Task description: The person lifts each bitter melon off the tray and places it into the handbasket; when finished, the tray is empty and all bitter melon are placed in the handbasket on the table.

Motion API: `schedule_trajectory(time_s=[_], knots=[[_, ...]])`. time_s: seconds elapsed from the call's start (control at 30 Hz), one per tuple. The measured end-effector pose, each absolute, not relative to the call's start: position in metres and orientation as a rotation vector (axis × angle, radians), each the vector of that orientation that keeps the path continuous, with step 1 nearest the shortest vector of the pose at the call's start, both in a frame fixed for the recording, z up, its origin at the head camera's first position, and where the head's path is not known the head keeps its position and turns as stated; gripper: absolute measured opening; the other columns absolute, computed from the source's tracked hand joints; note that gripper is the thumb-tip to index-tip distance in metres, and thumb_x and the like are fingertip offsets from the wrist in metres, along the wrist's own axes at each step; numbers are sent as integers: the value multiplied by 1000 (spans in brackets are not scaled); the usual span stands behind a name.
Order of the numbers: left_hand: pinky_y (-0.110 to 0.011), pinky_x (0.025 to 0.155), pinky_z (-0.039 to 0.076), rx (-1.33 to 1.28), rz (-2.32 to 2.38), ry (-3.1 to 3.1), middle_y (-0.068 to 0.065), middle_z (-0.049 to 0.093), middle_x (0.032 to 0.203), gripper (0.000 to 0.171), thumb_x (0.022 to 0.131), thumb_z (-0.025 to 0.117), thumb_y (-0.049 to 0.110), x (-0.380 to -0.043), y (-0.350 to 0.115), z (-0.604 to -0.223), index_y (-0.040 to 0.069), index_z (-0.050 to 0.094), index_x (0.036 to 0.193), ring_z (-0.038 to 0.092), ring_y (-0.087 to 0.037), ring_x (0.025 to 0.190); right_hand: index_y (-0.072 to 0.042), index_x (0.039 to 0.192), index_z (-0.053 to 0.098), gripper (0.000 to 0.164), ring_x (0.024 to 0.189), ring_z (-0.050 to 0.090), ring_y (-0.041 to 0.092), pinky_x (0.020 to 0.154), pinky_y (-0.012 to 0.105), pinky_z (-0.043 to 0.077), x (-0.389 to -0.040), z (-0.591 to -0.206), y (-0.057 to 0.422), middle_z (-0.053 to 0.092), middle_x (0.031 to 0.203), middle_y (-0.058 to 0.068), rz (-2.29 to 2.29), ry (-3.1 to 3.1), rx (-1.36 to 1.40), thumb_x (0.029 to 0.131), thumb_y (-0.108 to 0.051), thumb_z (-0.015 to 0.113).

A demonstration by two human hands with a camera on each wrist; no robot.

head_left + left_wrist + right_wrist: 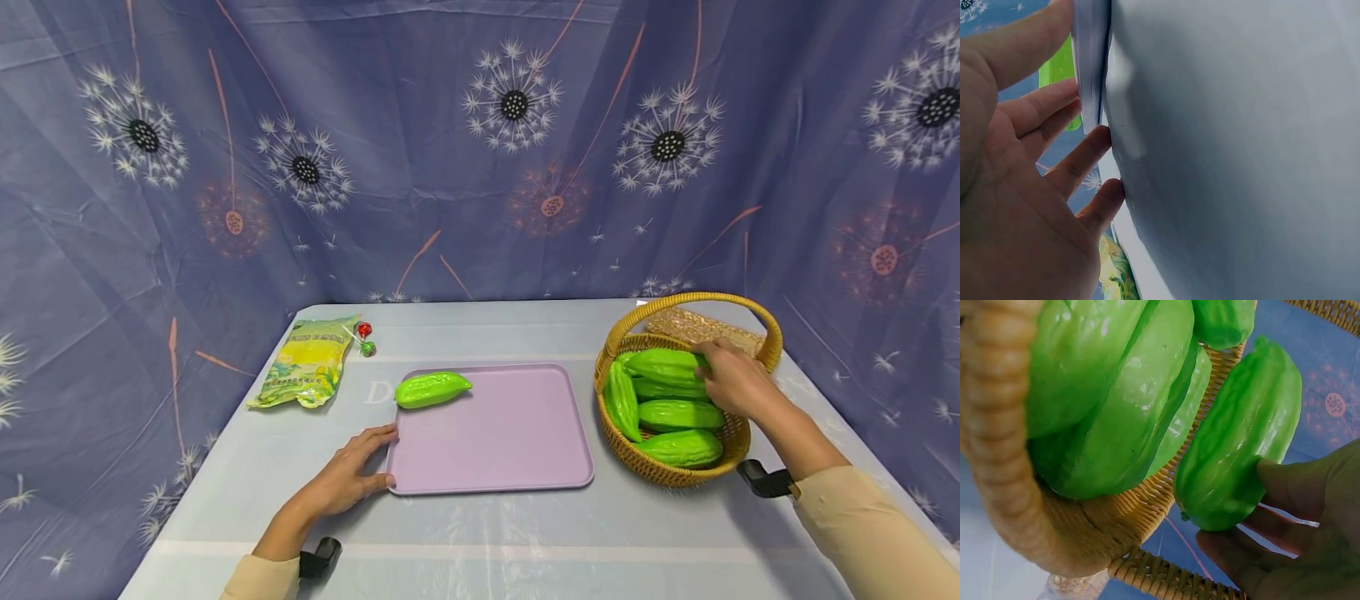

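Observation:
My right hand [731,379] is at the far right part of the wicker basket [652,472]. Thumb and fingertips pinch one end of a bright green bitter melon [1241,437], which lies at the top of the pile in the head view. Several more bitter melons [678,448] fill the basket. On the left, my left hand [348,473] touches the left edge of a light purple tray [517,433] with its thumb and outstretched fingertips. A single bitter melon [431,389] lies in the tray's back left corner.
A yellow-green packet [306,360] lies at the back left of the table, beside a red lollipop [364,329] and a green lollipop [367,348]. Behind the basket, under its arched handle [697,297], is a tan, grainy-looking pack [708,327]. A patterned curtain [420,167] hangs behind.

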State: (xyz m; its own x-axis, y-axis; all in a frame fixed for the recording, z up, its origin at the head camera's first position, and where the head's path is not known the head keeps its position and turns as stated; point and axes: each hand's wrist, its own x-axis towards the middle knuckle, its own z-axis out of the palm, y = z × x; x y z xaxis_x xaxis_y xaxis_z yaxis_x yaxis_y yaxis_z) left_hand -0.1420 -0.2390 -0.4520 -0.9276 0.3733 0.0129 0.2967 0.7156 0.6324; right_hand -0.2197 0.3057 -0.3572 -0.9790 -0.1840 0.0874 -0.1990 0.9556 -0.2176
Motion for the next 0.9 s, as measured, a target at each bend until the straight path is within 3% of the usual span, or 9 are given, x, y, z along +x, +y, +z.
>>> schedule_trajectory(time_s=[0.13, 0.33, 0.63, 0.9], knots=[[-66, 104, 26, 555, 1003, 2802, -12, 39, 148, 64, 82, 70, 31, -142, -239, -452, 6, 47, 137, 32, -41, 137, 9, 129, 48, 39, 111, 45, 54, 80, 62, 40, -223, -357, 307, 47, 122, 34, 358, -3069, 322, 92, -6, 49], [-66, 104, 26, 559, 1004, 2799, -12, 39, 148, 64, 83, 70, 31, -142, -239, -451, 6, 47, 137, 32, -41, 137, 10, 122, 51, 34, 104, 50, 51, 79, 59, 42, -225, -359, 309, 53, 114, 32, 356, -3084, 372, 91, -4, 51], [-67, 104, 25, 557, 1004, 2791, -12, 38, 149, 65, 83, 70, 31, -141, -239, -450, 5, 46, 137, 31, -42, 137, 7, 128, 49, 36, 115, 42, 55, 91, 65, 36, -231, -365, 307, 49, 125, 33, 383, -3074, 339, 94, -7, 49], [-67, 104, 25, 547, 994, 2795, -11, 38, 149, 65, 83, 70, 32, -142, -239, -450, 6, 46, 137, 31, -42, 137, 4, 118, 54, 26, 109, 49, 50, 87, 61, 39, -234, -370, 306, 55, 117, 29, 425, -2994, 379, 94, -7, 50]])
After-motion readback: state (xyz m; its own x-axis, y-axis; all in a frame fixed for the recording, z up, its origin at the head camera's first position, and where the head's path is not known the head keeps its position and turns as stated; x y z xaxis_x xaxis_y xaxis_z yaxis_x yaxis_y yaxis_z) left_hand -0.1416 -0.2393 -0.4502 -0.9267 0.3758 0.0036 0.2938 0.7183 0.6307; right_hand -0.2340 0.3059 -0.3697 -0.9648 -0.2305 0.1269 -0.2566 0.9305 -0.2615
